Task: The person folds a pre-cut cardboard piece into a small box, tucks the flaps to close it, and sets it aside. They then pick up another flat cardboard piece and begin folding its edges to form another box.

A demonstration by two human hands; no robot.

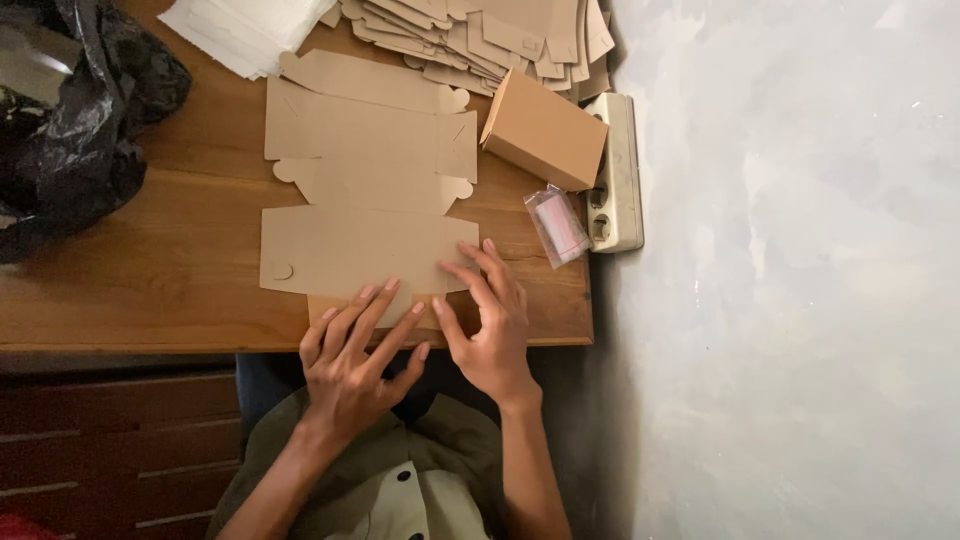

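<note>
Carton blank flat on desk; left hand and right hand press its near edge, fingers spread, gripping nothing.

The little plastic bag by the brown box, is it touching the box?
Apart. The head view shows a strip of bare wooden table between the small clear plastic bag and the folded brown box; the bag's far end lies close to the box's lower corner without meeting it.

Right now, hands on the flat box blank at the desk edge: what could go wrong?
1. The flat cardboard blank overhangs the desk's near edge under the left hand and right hand; pressing there may bend it unevenly.
2. The small clear bag lies close by at the desk's side; a sweep might knock it off.
3. The folded box leans on the power strip and could tip.
</note>
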